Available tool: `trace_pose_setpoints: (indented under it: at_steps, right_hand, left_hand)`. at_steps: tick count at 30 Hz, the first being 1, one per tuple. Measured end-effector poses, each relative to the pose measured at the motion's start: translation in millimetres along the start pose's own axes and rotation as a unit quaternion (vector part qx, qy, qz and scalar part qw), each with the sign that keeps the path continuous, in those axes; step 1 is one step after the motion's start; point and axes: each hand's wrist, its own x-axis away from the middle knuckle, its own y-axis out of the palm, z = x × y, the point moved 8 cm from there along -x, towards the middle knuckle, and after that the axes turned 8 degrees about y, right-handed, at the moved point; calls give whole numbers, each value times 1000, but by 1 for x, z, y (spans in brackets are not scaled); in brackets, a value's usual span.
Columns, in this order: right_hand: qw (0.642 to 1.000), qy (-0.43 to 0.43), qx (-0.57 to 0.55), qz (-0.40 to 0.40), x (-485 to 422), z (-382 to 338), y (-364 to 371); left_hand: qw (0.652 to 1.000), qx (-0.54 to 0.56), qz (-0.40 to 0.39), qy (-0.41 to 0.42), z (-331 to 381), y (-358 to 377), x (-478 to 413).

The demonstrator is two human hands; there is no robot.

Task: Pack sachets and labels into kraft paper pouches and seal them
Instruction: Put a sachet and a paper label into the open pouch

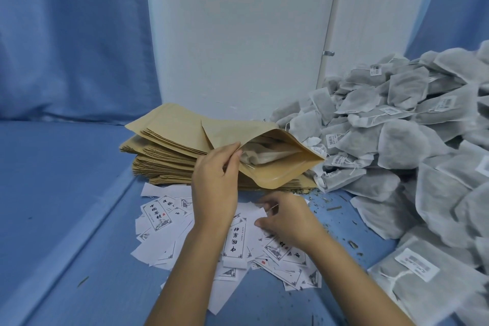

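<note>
My left hand (215,180) pinches the near lip of a kraft paper pouch (285,167), holding its mouth wide toward me. Pale sachets (264,156) lie inside the pouch. The pouch rests on a stack of flat kraft pouches (164,151). Below it, my right hand (284,216) pinches the edge of a white label (254,213) just above a scattered pile of printed labels (234,241).
A big heap of grey sachets with tags and strings (397,140) fills the right side and reaches the near right corner. Blue cloth (66,206) covers the table. A white wall panel (238,34) stands behind. Dried herb crumbs (333,206) lie near the labels.
</note>
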Motion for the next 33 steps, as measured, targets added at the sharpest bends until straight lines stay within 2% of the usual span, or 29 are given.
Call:
trace_pose_setpoints:
  at_steps: [2, 4, 8, 10, 12, 14, 16, 19, 21, 24, 29, 33]
  right_hand:
    - [997, 33, -75, -3, 0, 5, -2]
    - [995, 38, -95, 1, 2, 4, -8]
    - [999, -6, -36, -1, 8, -9, -30]
    - [996, -38, -73, -14, 12, -16, -45]
    - [985, -73, -156, -4, 17, -24, -65]
    - [953, -111, -271, 74, 22, -26, -90]
    - [921, -158, -297, 196, 30, -26, -113]
    - [910, -248, -157, 292, 45, -44, -117]
    - [909, -290, -38, 296, 47, -54, -104]
    - [916, -285, 79, 271, 40, -59, -81]
    - [919, -277, 109, 259, 24, -72, -62]
    - [932, -236, 157, 227, -4, -78, -50]
  left_hand:
    - [1000, 1, 0, 0, 0, 0, 0]
    - [1000, 1, 0, -1, 0, 0, -1]
    - [1000, 6, -15, -3, 0, 2, 0]
    - [1000, 8, -18, -12, -1, 2, 0]
    - [999, 27, -15, -40, -5, 2, 0]
    - [995, 55, -15, -77, -10, 4, 0]
    - [992, 75, -17, -102, -14, 6, 2]
    - [991, 82, -16, -106, -13, 7, 3]
    - [993, 74, -15, -88, -10, 7, 2]
    - [996, 63, -18, -53, -3, 8, 3]
    - [998, 58, -12, -24, 3, 9, 4]
    - [997, 68, -10, -19, 5, 12, 5]
